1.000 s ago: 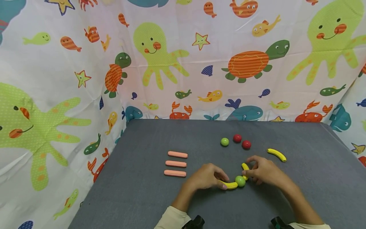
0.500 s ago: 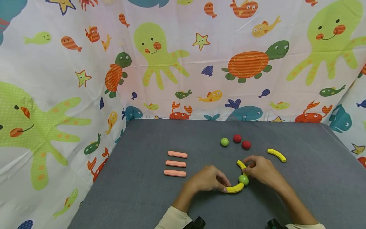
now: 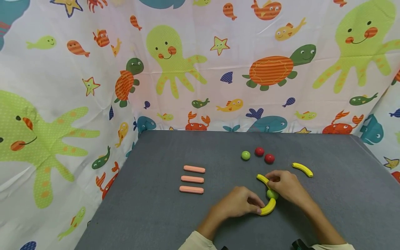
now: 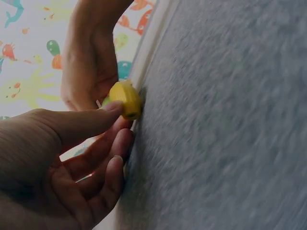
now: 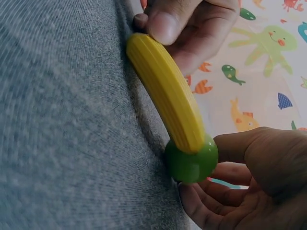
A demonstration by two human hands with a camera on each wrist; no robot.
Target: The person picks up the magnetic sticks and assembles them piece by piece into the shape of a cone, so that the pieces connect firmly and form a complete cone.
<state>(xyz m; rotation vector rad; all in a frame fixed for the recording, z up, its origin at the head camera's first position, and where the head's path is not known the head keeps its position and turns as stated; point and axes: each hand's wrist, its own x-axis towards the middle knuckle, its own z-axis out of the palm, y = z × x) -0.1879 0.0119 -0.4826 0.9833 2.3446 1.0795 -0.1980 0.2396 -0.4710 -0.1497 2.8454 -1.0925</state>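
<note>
Left hand [image 3: 239, 203] pinches the near banana [image 3: 268, 207]; right hand [image 3: 286, 185] pinches the far banana [image 3: 262, 178], hidden from the right wrist.

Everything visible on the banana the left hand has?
The banana is yellow, curved, with lengthwise ridges and blunt ends; it looks like plastic. The left hand pinches one end. The other end is against or very near the green ball, on the person's side of it. Whether it rests on the gray table or is slightly lifted, I can't tell.
</note>
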